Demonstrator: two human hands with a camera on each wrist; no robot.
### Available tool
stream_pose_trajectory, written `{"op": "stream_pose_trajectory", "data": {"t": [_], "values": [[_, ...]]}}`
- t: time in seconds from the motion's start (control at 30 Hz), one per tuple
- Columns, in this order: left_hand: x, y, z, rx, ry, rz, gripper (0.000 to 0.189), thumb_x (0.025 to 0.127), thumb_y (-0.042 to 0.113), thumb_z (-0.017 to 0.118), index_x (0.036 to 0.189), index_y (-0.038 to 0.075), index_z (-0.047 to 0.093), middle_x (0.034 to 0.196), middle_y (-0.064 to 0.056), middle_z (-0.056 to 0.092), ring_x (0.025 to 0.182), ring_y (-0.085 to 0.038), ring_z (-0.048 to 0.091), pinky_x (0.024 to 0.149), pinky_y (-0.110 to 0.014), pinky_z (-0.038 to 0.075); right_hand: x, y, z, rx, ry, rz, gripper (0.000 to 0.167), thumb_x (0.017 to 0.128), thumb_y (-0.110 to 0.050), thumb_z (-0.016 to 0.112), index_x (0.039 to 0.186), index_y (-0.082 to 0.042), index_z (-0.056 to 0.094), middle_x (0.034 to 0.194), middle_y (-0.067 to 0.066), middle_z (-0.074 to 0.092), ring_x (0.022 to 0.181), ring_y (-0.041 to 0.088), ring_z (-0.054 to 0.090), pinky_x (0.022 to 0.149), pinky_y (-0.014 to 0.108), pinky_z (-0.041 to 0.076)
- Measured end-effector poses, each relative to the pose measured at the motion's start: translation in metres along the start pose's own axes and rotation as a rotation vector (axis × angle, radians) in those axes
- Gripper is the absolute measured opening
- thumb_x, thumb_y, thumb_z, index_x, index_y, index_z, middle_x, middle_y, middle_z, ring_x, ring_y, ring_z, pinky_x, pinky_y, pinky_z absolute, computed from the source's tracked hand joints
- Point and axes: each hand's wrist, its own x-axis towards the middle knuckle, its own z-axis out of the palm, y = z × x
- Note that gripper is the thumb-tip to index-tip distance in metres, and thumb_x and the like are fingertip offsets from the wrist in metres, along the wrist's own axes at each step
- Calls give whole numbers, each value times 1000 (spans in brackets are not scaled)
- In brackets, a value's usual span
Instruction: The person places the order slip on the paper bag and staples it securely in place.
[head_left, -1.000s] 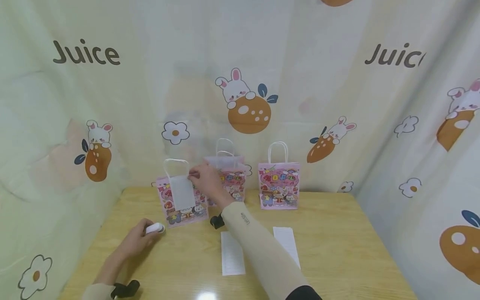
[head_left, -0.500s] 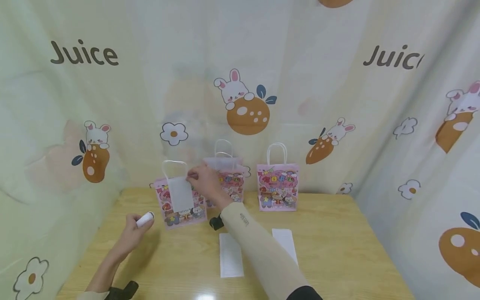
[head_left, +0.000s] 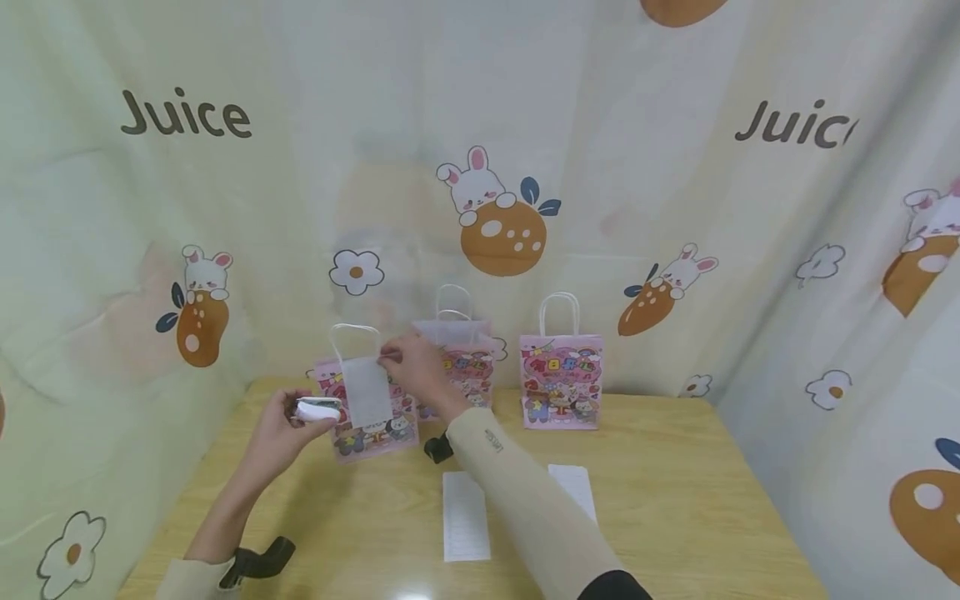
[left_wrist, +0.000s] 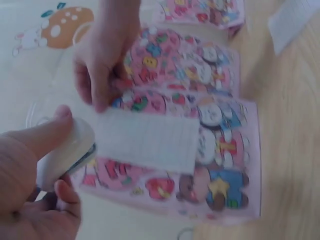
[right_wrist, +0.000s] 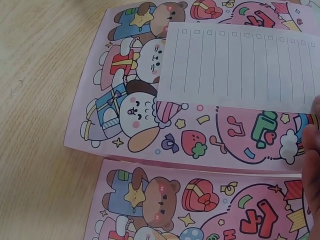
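My left hand (head_left: pixel 279 437) grips a small white rounded stapler (head_left: pixel 318 409), raised beside the left edge of the leftmost pink paper bag (head_left: pixel 352 443). With thumb and fingers, my right hand (head_left: pixel 420 367) pinches the upper right corner of a white lined slip (head_left: pixel 367 392) at that bag's top edge. The slip lies against the bag's printed front, below its white handle (head_left: pixel 356 327). In the left wrist view the stapler (left_wrist: pixel 70 150) is at the slip's top end. Small checkboxes and ruled lines show on the slip (right_wrist: pixel 240 65) in the right wrist view.
A second pink bag (head_left: pixel 468 371) stands behind my right hand, partly covered by it. Another bag (head_left: pixel 561 383) stands upright to the right. Two more white slips, a near one (head_left: pixel 466 517) and one (head_left: pixel 572 487) partly behind my sleeve, lie on the wooden table (head_left: pixel 675 500).
My left hand has lifted the stapler from the table and brought it up and right to the bag's left side. My right hand stays at the slip's corner.
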Motion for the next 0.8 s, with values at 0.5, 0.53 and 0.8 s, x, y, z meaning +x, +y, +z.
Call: {"op": "stream_pose_trajectory", "data": {"t": [0.5, 0.53, 0.8], "values": [[32, 38, 19, -228, 94, 103, 59, 83, 1, 76, 129, -8, 41, 125, -21, 52, 105, -15, 60, 83, -24, 53, -2, 2, -2, -1, -23, 24, 15, 90, -25, 72, 102, -16, 74, 97, -6, 65, 89, 8, 58, 76, 20, 48], [34, 40, 20, -245, 96, 95, 58, 82, 0, 76, 130, -7, 44, 125, -21, 52, 105, -15, 61, 83, -24, 53, -3, 3, -2, -5, -25, 25, 15, 90, -25, 72, 101, -17, 74, 96, -7, 65, 89, 8, 58, 76, 20, 48], [56, 41, 26, -157, 100, 144, 64, 82, 1, 77, 137, -3, 45, 127, -23, 57, 113, -30, 58, 87, -21, 50, -1, 1, -1, -27, -20, 2, 17, 90, -27, 72, 104, -17, 75, 96, -6, 63, 88, 8, 59, 73, 19, 49]]}}
